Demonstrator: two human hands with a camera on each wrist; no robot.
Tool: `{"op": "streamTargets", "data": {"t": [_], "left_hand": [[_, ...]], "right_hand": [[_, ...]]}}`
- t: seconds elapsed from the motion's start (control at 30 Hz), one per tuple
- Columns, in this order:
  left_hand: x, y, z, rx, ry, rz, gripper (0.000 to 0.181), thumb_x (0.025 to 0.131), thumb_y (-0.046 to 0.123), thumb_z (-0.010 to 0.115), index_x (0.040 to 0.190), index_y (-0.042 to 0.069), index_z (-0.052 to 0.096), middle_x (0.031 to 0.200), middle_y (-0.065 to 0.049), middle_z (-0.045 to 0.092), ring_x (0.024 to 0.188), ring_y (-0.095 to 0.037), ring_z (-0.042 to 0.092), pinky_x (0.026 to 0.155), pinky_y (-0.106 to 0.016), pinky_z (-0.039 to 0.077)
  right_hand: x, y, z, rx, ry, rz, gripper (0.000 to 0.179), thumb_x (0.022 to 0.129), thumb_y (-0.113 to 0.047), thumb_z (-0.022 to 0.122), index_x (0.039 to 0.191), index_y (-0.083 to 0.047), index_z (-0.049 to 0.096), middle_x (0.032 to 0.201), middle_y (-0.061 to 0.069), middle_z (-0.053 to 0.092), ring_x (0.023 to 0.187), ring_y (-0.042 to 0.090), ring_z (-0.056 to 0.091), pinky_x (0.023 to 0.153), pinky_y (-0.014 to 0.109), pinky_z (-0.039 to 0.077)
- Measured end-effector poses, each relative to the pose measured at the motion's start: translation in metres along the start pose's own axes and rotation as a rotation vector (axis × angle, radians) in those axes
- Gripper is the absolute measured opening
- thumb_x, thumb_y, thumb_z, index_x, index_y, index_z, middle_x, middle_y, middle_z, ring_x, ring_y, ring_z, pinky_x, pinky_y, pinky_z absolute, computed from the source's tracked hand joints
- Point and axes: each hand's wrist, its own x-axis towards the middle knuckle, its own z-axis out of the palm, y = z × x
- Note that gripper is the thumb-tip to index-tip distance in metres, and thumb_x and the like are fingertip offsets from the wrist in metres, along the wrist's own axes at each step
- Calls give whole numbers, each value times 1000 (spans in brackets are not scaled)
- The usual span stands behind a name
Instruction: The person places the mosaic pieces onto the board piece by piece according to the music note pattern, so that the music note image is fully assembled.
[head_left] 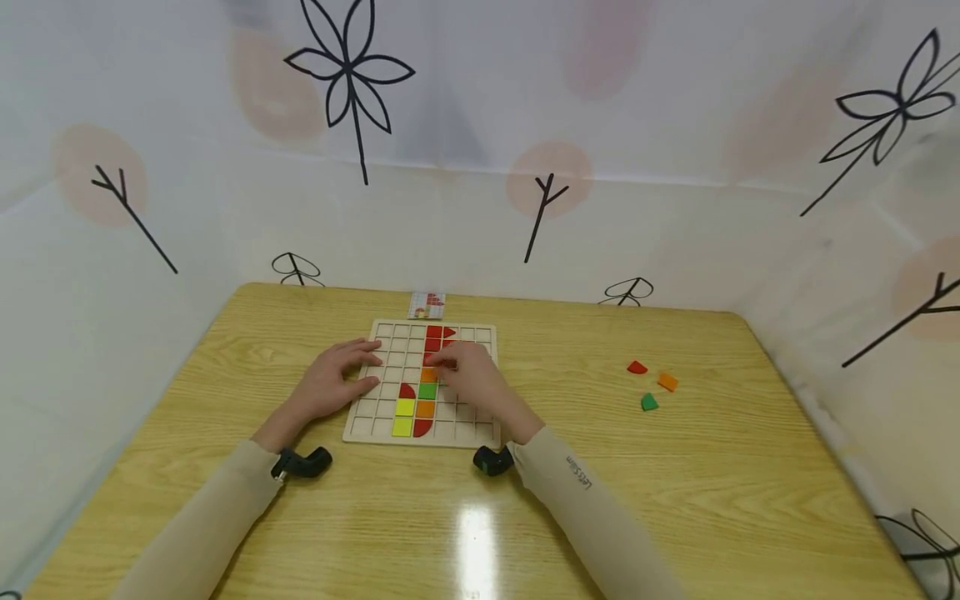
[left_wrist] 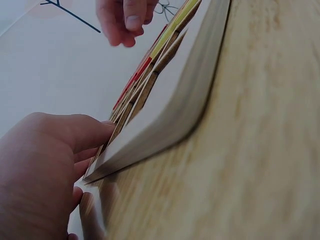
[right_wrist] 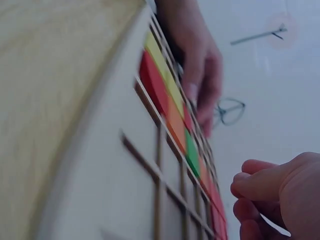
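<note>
A wooden grid board (head_left: 472, 423) lies on the table with coloured pieces in its cells. My left hand (head_left: 328, 383) rests at its left edge, fingers extended; in the left wrist view a fingertip touches the top of the board. Over the middle of the board is my right hand (head_left: 476, 383), fingers bent, close to an orange square (head_left: 428, 375) and red pieces (head_left: 433, 332). Its fingertips come together in the right wrist view, and no piece shows there. Below are a green square (head_left: 427, 391), another orange square (head_left: 425, 409), yellow squares (head_left: 405, 407) and red rounded pieces (head_left: 423, 428).
A small pattern card (head_left: 427, 306) lies behind the board. To the right, a red piece (head_left: 637, 367), an orange square (head_left: 667, 382) and a green piece (head_left: 649, 402) lie loose on the wooden table (head_left: 675, 517). A printed white curtain (head_left: 465, 217) hangs around the table.
</note>
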Motion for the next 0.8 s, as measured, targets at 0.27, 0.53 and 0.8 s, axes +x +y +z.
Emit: {"op": "streamTargets", "data": {"t": [0.27,0.53,0.8], "left_hand": [[0,-2,3,0,-7,-14,31,93,27,71,121,13,70,148,-3,51,141,-30,37,114,-55,27],[-1,0,3,-7,-2,-8,30,92,26,72,120,13,71,147,-4,52,141,-31,37,113,-56,27],[-1,1,2,-8,13,1,30,92,25,72,119,12,71,146,-6,53,140,-32,39,112,-57,28]], "right_hand": [[-37,68,-61,77,189,95,20,95,-2,65,112,-3,75,109,12,71,94,27,67,78,40,57],[-106,143,-122,-87,295,207,19,95,-2,64,111,0,73,108,19,69,92,34,65,73,43,55],[-162,182,-168,-94,313,367,30,99,-18,62,122,1,68,114,24,64,98,41,64,66,34,53]]}}
